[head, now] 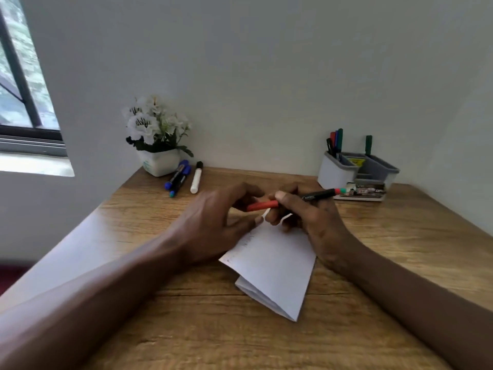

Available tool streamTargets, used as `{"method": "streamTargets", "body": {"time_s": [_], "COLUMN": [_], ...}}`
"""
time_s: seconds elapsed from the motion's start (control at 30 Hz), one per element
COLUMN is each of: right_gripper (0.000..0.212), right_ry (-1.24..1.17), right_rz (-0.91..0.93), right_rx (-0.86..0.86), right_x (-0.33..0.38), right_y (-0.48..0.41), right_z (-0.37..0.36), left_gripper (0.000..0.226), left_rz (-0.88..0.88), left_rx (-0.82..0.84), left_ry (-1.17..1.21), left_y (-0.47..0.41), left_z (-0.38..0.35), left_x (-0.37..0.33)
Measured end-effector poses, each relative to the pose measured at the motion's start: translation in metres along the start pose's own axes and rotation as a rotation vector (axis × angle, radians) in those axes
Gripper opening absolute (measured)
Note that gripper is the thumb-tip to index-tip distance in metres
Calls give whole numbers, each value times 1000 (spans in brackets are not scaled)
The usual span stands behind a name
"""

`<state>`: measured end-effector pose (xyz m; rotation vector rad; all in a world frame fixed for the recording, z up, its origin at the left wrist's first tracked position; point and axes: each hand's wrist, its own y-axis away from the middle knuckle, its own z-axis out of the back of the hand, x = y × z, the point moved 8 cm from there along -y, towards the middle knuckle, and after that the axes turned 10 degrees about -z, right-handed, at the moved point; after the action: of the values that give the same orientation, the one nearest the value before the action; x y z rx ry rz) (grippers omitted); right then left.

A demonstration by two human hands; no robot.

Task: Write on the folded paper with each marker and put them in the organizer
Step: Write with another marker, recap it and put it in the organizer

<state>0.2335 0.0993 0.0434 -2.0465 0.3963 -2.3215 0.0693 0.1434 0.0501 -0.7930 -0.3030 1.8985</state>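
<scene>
A folded white paper [274, 260] lies in the middle of the wooden desk [186, 324], with faint marks near its left edge. Above its far end, my right hand [306, 217] grips a black-barrelled marker [318, 194]. The marker's red cap [262, 205] points left, and my left hand [213, 222] pinches that cap. A grey and white organizer [357, 172] stands at the back right with several markers upright in it. At the back left lie two blue markers [177, 178] and a white marker with a black cap [196, 177].
A white pot of white flowers [157, 140] stands in the back left corner against the wall. A window [24, 84] is at the far left. The desk's left edge runs diagonally toward me.
</scene>
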Motion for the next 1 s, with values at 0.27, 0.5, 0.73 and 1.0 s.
{"method": "streamTargets", "body": {"time_s": [0.27, 0.5, 0.73, 1.0], "right_gripper": [19, 19, 19, 22], "right_ry": [-19, -134, -257, -471], "right_rz": [-104, -222, -281, -303], "right_rx": [133, 162, 208, 133], "right_x": [0, -5, -13, -18], "right_y": [-3, -4, -6, -12], "right_z": [-8, -7, -4, 6], "left_gripper": [24, 27, 36, 36], "left_rz": [-44, -20, 72, 162], "left_rx": [1, 152, 299, 50], "left_ry": [95, 250, 448, 502], "left_y": [0, -5, -2, 6], "left_z": [-2, -15, -20, -7], "left_x": [-8, -3, 5, 21]}}
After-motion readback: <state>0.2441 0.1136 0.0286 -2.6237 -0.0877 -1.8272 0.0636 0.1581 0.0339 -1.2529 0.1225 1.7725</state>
